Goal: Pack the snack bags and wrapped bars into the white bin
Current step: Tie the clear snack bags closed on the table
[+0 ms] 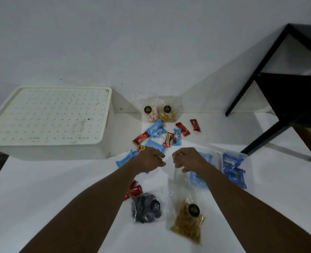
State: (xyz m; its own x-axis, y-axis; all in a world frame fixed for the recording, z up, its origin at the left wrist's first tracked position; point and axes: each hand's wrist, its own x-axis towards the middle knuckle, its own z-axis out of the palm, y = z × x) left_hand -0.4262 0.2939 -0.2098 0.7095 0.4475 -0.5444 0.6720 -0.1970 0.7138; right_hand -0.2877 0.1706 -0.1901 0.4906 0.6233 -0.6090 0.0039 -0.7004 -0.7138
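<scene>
So the white table point(50, 179) takes up most of the view, pushed against a pale wall. The white bin point(48, 121) sits at the far left of it with its perforated lid on, so nothing's gone in so far as I can see. A black metal frame point(271, 83) stands off to the right.

Both forearms reach out over the middle of the table. The left hand point(148, 159) is loosely curled, fingers bent in, hovering over the near edge of the bar pile, and I honestly can't tell if it's got anything pinched. The right hand point(188, 158) is also curled, right above a clear bag of light blue packets point(198, 178), fingertips maybe touching the plastic, hard to say.

Just right of that is a clear bag of dark blue packets point(234, 169). Near the front edge there's a bag of golden snack mix point(187, 223) with a round black sticker, and a bag of dark stuff point(146, 208) beside it.

At the back, two small bags lean by the wall: a pale-pieces bag point(151, 112) and a nut bag point(167, 113).

Scattered between: blue wrapped bars point(155, 129), red wrapped bars point(195, 125), plus a few red ones point(135, 189) poking out under the left forearm.
</scene>
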